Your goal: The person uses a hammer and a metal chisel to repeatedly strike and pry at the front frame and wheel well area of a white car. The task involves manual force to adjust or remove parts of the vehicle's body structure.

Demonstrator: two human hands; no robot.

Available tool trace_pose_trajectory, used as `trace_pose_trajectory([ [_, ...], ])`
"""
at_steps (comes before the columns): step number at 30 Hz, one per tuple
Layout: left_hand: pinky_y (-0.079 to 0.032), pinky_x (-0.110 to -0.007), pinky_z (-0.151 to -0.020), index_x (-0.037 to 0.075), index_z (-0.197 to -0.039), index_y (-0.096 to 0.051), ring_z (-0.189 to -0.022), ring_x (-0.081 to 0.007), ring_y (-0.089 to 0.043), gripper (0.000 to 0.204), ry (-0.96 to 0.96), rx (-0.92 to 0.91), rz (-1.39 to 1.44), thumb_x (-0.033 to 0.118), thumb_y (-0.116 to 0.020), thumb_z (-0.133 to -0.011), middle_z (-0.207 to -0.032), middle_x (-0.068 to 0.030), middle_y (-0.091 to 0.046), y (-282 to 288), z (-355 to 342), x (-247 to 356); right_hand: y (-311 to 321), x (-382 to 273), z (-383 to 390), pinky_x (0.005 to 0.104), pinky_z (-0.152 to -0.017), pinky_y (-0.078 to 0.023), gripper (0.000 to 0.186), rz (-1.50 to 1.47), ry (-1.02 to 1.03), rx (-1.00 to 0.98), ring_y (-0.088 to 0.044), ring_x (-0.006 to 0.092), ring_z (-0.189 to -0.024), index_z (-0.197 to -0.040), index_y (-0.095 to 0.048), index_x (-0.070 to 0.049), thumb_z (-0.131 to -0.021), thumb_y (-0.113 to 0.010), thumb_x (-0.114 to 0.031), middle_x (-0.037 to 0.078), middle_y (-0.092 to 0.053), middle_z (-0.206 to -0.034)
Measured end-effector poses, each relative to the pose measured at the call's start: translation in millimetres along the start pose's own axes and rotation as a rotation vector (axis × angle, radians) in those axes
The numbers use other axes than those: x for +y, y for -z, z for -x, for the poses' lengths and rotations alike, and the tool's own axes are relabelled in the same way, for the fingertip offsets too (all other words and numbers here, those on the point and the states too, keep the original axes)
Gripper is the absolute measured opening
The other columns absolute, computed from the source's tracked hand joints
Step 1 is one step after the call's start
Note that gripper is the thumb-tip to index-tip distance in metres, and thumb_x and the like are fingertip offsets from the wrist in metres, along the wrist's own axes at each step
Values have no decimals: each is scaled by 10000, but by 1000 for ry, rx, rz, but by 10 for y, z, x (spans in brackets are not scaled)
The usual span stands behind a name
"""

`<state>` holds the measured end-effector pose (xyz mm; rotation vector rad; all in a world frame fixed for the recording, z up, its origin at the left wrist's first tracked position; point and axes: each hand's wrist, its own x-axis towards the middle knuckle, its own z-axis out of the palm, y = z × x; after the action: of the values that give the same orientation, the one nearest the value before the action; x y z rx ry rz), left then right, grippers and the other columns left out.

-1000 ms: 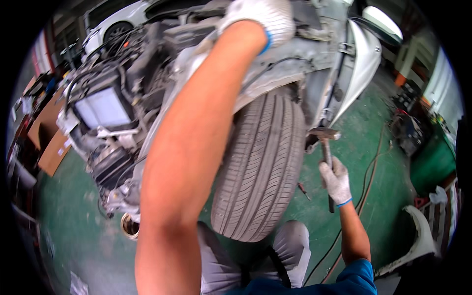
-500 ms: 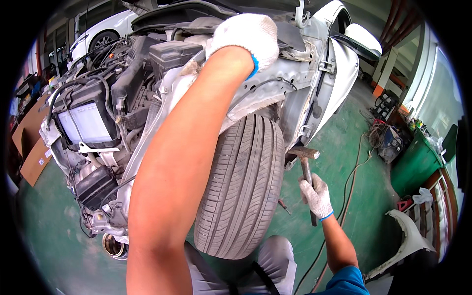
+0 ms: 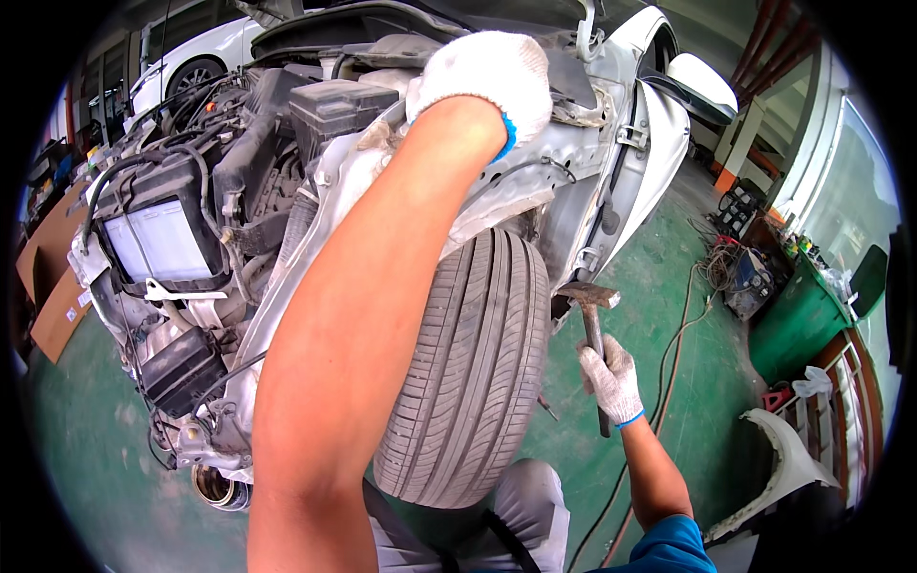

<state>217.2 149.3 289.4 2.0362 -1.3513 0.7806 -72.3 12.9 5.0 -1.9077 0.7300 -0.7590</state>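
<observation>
My left hand (image 3: 489, 84), in a white knit glove with a blue cuff edge, is over the upper inner fender (image 3: 541, 199) of a partly stripped white car. Its fingers are hidden behind the back of the glove, so any grip there cannot be made out. Lower down on the right, my gloved right hand (image 3: 614, 384) is closed around the handle of a hammer (image 3: 594, 329). The worn metal head points up, beside the outer side of the front tire (image 3: 468, 377). My left forearm crosses in front of the fender and part of the tire.
At left lies the exposed engine bay with a battery (image 3: 158, 241) and loose cables. The open door (image 3: 651, 158) stands at upper right. Cables (image 3: 674, 368) run across the green floor. A green bin (image 3: 800, 320) and a detached white fender (image 3: 788, 463) are at far right.
The view has shifted slightly. My left hand has edged a little to the right over the fender. My right hand still grips the hammer in nearly the same place.
</observation>
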Motion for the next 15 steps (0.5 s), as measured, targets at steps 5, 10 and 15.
trace_pose_trajectory([
  [5,-568,-437,-984,96,-1071,-823,-1074,-358,-735,336,-18,13,16,230,-669,-804,-1119,-159,-784,6,1,-3,-20,16,23,286,-527,-447,299,-20,8,-3,-524,80,-563,-1055,-655,-38,-1027,-708,-331,-12,-562,-711],
  [10,-589,-470,-960,80,-1044,-828,-1079,-397,-740,324,-90,23,-3,186,-603,-837,-1149,-204,-768,53,15,3,-42,65,85,285,-530,-457,302,-31,-17,13,-537,78,-572,-1041,-656,-36,-1026,-709,-333,-5,-571,-719],
  [15,-577,-447,-965,122,-1072,-833,-1083,-367,-739,343,-76,-6,3,204,-631,-806,-1132,-181,-776,86,38,32,-39,145,141,281,-534,-473,323,-66,-53,13,-546,81,-575,-1034,-657,-35,-1032,-697,-356,2,-593,-726],
])
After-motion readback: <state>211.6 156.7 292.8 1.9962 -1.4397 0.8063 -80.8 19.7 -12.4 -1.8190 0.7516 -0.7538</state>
